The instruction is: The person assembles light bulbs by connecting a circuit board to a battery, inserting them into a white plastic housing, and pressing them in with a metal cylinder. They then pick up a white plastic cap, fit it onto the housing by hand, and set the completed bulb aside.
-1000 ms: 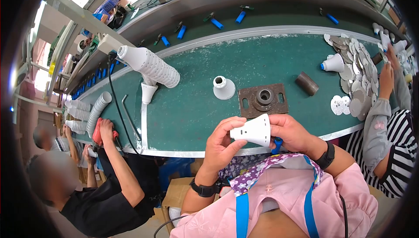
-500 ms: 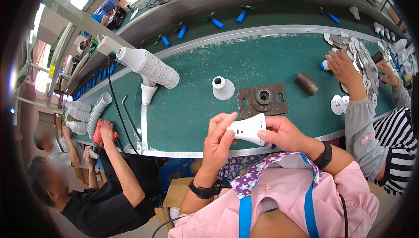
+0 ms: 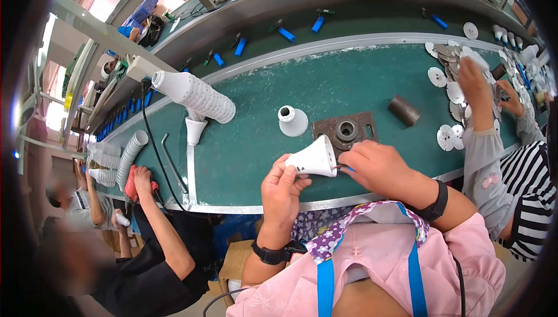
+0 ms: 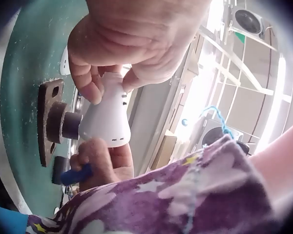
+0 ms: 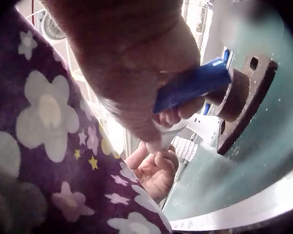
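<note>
A white cone-shaped lamp housing [image 3: 311, 160] lies tilted in my left hand [image 3: 281, 192], thumb and fingers gripping its narrow end. Its wide mouth faces my right hand [image 3: 378, 165]. In the right wrist view, the fingers of that hand curl round a blue block-shaped piece [image 5: 193, 87]. The blue piece also shows below the housing's wide rim in the left wrist view. A thin dark wire spans between rim and right fingertips in the head view. Just beyond the hands is a brown metal plate [image 3: 367, 120] with a raised round socket.
Another white housing [image 3: 293, 122] stands left of the plate, a metal tube [image 3: 403, 110] right of it. Stacked housings [image 3: 197, 93] lean at left. Round discs [image 3: 455, 92] pile near a neighbour's hands [image 3: 475, 84]. Blue pieces [image 3: 286, 34] line the shelf. A person with a red tool [image 3: 132, 183] sits left.
My right hand has left the housing's side and come to its wide mouth with the blue piece. The left hand keeps the housing, turned slightly. The neighbour's hands have moved over the discs.
</note>
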### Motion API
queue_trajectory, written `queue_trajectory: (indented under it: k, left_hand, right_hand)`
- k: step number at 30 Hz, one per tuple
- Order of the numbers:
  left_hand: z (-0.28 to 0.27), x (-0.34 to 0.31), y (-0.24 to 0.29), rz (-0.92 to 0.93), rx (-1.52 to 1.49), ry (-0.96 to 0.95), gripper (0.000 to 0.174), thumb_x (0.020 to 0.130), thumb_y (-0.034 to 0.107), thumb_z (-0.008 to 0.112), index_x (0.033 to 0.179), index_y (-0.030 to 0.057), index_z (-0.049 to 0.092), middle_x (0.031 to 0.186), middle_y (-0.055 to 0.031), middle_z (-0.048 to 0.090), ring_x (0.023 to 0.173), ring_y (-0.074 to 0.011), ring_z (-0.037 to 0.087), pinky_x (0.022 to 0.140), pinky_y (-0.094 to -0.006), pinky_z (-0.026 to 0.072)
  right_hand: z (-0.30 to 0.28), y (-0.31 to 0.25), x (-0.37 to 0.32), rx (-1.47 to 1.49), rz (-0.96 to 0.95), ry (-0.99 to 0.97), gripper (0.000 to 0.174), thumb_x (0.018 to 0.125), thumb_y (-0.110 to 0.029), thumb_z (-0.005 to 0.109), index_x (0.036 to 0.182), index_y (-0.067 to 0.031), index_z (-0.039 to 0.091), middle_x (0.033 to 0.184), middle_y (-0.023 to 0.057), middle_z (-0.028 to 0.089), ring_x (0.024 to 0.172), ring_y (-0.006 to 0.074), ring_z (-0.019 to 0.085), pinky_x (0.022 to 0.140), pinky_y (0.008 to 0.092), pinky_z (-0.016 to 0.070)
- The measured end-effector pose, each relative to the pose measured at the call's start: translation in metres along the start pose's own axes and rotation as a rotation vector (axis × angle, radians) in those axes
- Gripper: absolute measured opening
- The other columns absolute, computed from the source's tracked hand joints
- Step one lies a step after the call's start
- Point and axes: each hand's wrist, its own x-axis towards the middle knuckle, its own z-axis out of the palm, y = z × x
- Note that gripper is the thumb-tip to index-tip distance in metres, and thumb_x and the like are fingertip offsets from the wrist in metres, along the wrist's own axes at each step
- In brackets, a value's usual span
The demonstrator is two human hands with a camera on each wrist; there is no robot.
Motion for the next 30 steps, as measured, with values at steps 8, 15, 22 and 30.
queue_trajectory:
  k: [8, 15, 22, 30]
  left_hand:
    - [0.005, 0.002, -0.002, -0.013, -0.114, -0.053, 0.025, 0.089, 0.011, 0.049, 0.11, -0.0025, 0.049, 0.101, -0.0084, 0.055, 0.082, -0.0137, 0.056, 0.072, -0.0292, 0.0519]
    - [0.007, 0.007, -0.009, -0.103, -0.213, -0.126, 0.02, 0.089, 0.013, 0.049, 0.104, -0.0004, 0.049, 0.096, -0.0085, 0.056, 0.082, -0.0146, 0.057, 0.074, -0.0301, 0.0518]
    - [0.027, 0.015, -0.019, -0.161, -0.378, -0.172, 0.02, 0.09, 0.014, 0.048, 0.106, 0.0018, 0.047, 0.101, -0.0111, 0.055, 0.086, -0.018, 0.058, 0.076, -0.0318, 0.0519]
    - [0.061, 0.033, -0.007, -0.177, -0.257, -0.293, 0.046, 0.084, 0.003, 0.051, 0.127, -0.0012, 0.034, 0.113, -0.0127, 0.051, 0.098, -0.0196, 0.056, 0.077, -0.0292, 0.0509]
  right_hand:
    - [-0.022, -0.019, 0.008, -0.555, -0.066, 0.123, 0.013, 0.063, -0.012, 0.056, 0.075, -0.0096, 0.05, 0.063, 0.002, 0.044, 0.057, 0.017, 0.05, 0.046, 0.0279, 0.0435]
    - [-0.013, -0.009, 0.014, 0.046, -0.2, 0.212, 0.027, 0.063, -0.01, 0.066, 0.086, -0.0081, 0.052, 0.074, 0.0071, 0.056, 0.067, 0.0255, 0.056, 0.055, 0.0335, 0.0462]
    - [-0.031, 0.001, 0.024, 0.055, -0.151, 0.153, 0.024, 0.064, -0.009, 0.066, 0.084, -0.0091, 0.055, 0.074, 0.0073, 0.058, 0.07, 0.0261, 0.056, 0.059, 0.0365, 0.0452]
    - [-0.062, 0.006, 0.038, -0.153, -0.216, 0.085, 0.019, 0.062, -0.009, 0.065, 0.079, -0.0102, 0.057, 0.07, 0.0053, 0.058, 0.067, 0.0262, 0.056, 0.057, 0.0369, 0.0447]
